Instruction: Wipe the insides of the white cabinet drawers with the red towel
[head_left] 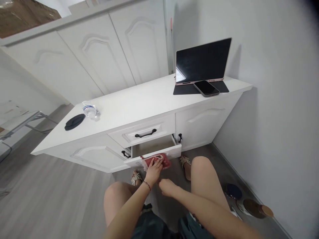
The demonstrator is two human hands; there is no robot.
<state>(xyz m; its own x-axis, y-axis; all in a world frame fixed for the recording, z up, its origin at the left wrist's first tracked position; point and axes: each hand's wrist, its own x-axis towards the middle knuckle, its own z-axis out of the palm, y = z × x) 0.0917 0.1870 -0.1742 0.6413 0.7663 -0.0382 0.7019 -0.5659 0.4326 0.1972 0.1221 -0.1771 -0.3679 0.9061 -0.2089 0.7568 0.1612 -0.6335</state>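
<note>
My left hand [154, 172] presses a red cloth [166, 161] with a pale edge against the front of the lower drawer [177, 151]. The cloth drapes over the drawer's top edge, and my fingers lie across it. That drawer is pulled out, and part of its bare inside shows. My right hand [168, 187] is closed in a fist just below and right of my left hand; whatever its fingers may hold is hidden. Above the cloth, the upper drawer [147, 132] with its black handle is pushed in.
On the white cabinet top [134, 103] stand a tablet [203, 61], a phone [206, 88], a clear plastic item [90, 110] and a black disc [74, 121]. A wall [271, 109] borders the right side. Jars [254, 208] and a dark blue lid [233, 191] sit on the floor.
</note>
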